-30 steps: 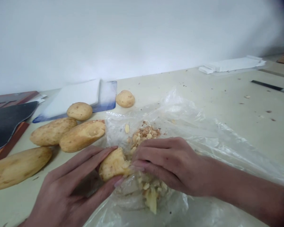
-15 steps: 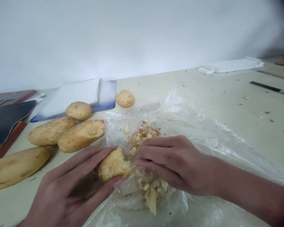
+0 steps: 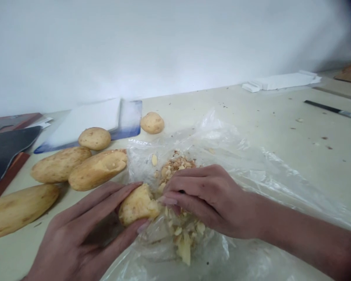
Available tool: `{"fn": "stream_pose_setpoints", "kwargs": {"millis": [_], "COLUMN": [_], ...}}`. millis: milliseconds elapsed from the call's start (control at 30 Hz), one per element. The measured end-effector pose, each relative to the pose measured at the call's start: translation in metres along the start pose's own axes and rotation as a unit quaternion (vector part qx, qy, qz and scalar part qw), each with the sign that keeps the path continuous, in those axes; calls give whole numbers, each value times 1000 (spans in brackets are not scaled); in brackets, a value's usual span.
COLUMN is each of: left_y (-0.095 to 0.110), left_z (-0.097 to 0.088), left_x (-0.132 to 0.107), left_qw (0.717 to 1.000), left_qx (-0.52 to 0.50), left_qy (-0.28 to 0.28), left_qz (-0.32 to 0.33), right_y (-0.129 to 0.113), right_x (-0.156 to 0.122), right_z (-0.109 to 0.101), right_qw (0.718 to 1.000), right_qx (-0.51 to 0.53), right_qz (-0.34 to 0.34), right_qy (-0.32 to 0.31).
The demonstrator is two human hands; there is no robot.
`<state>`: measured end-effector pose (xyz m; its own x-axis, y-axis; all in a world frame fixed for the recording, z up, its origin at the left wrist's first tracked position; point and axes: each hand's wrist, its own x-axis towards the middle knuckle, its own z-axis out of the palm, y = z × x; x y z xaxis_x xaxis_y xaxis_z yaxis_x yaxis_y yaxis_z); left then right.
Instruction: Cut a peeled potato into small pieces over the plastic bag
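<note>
My left hand (image 3: 82,230) grips a peeled-looking yellow potato (image 3: 136,207) between fingers and thumb; its right end is broken and ragged. At that end, my right hand (image 3: 210,199) is closed in a pinch, and whatever its fingertips hold is hidden. Beneath both hands spreads a clear plastic sheet or bag (image 3: 251,171). Brownish crumbs and bits (image 3: 177,166) are heaped on it, with pale yellow potato scraps (image 3: 187,242) nearer me. Left of the plastic lies a long potato (image 3: 98,169) with a hollow in its upper right side.
Several more potatoes lie whole on the left, including a long one (image 3: 20,210) and a small round one (image 3: 152,123). Behind them is a white slab (image 3: 99,113) on a blue-edged sheet. A black-handled tool (image 3: 321,106) and folded white paper (image 3: 283,82) lie far right.
The view has shifted slightly, moving the scene a little left. My right fingertips have shifted slightly at the potato's broken end; my left hand keeps its hold.
</note>
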<state>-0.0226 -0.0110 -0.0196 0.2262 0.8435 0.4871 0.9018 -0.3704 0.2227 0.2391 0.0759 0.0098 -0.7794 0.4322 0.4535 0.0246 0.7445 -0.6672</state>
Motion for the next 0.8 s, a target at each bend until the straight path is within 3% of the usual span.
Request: {"fn": "stream_pose_setpoints", "kwargs": {"millis": [167, 367, 500, 600, 800], "left_y": [-1, -1, -1, -1, -5], "left_z": [-1, 0, 0, -1, -2], "left_x": [1, 3, 5, 4, -1], "left_qw": [1000, 1000, 1000, 999, 999], "left_qx": [-7, -14, -15, -17, 1], "left_qy": [-10, -19, -26, -35, -36], "left_qz": [5, -1, 2, -10, -14], "right_y": [-6, -3, -2, -2, 0], "right_x": [0, 1, 0, 0, 1], "right_z": [-6, 0, 0, -2, 1], "right_qw": [1000, 999, 998, 1000, 998], "right_qx": [11, -2, -51, -23, -59], "right_qz": [1, -5, -9, -19, -12], "right_qy": [23, -47, -27, 2, -30]}}
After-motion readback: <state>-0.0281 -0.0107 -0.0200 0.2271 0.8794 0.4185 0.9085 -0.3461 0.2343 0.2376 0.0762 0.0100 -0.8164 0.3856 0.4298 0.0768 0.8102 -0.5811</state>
